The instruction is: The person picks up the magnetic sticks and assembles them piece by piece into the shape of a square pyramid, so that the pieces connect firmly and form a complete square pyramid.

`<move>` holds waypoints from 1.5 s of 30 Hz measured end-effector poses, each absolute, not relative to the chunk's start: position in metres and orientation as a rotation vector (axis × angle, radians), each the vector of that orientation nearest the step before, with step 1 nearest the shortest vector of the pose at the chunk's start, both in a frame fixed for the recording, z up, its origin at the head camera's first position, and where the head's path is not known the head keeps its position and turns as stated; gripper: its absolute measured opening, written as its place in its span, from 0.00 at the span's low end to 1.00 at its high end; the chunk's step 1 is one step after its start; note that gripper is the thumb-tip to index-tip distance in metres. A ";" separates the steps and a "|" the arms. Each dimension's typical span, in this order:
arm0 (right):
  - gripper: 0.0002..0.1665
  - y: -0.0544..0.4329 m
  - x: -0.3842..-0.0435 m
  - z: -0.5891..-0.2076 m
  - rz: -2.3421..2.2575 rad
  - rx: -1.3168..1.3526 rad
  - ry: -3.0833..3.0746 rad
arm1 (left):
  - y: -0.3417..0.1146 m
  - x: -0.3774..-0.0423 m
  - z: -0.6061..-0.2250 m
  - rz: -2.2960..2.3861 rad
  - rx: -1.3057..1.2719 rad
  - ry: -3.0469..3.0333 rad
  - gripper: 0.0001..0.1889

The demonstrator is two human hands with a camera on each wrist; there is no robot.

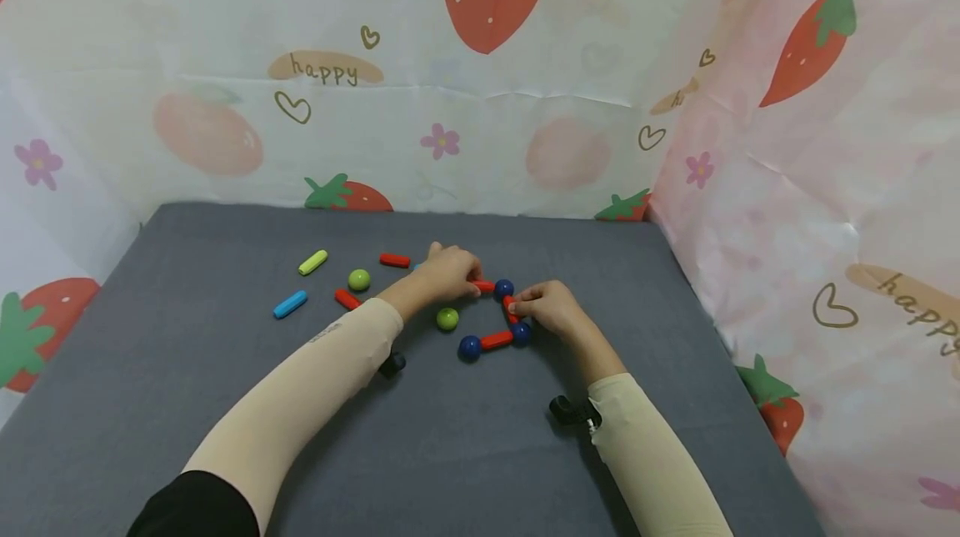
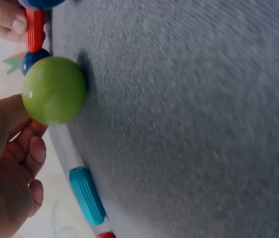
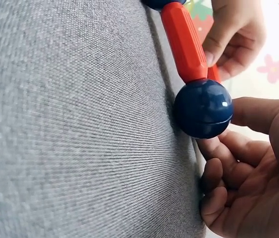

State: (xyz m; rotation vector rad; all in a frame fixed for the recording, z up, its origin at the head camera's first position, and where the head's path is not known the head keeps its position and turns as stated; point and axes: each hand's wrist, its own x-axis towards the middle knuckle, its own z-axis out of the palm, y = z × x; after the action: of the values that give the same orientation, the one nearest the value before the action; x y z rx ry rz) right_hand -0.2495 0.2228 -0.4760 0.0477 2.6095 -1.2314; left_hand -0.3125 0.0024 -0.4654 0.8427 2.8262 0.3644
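The chain (image 1: 521,333) lies on the table (image 1: 450,462), right of its middle, toward the far edge. The left hand (image 1: 450,270) pinches the far rod (image 1: 486,286), its long axis along that edge, right end at the far ball (image 1: 504,288). The right hand (image 1: 551,308) pinches the middle rod (image 1: 512,318), which points away from the far edge. The near rod (image 1: 497,341) points toward the left edge — the end ball (image 1: 470,348) at its tip.

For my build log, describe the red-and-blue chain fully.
The red-and-blue chain has three ridged red rods and three glossy dark blue balls, plastic-looking. It lies on the grey cloth, bent into a three-sided shape open at left. The left hand pinches the far rod; the right hand pinches the middle rod.
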 end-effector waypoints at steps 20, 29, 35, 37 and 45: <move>0.14 0.222 -0.246 -0.475 -1.230 0.023 2.642 | 0.005 -0.310 -0.473 0.508 0.753 2.795 0.09; 0.15 0.222 -0.245 -0.477 -1.227 0.037 2.661 | 0.004 -0.306 -0.470 0.572 0.731 2.769 0.09; 0.16 0.222 -0.245 -0.476 -1.196 0.045 2.666 | 0.004 -0.305 -0.469 0.596 0.733 2.758 0.08; 0.16 0.222 -0.245 -0.473 -1.162 0.039 2.676 | 0.004 -0.305 -0.470 0.604 0.741 2.754 0.08; 0.17 0.227 -0.256 -0.460 -1.072 -0.063 2.767 | 0.003 -0.306 -0.470 0.615 0.755 2.747 0.07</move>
State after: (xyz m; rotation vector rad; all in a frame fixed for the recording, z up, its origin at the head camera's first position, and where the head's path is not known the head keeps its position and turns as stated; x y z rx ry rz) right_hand -0.2559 0.2270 -0.4605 -0.0631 2.7671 -1.0723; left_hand -0.3060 0.0026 -0.4699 0.7554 2.7473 0.6151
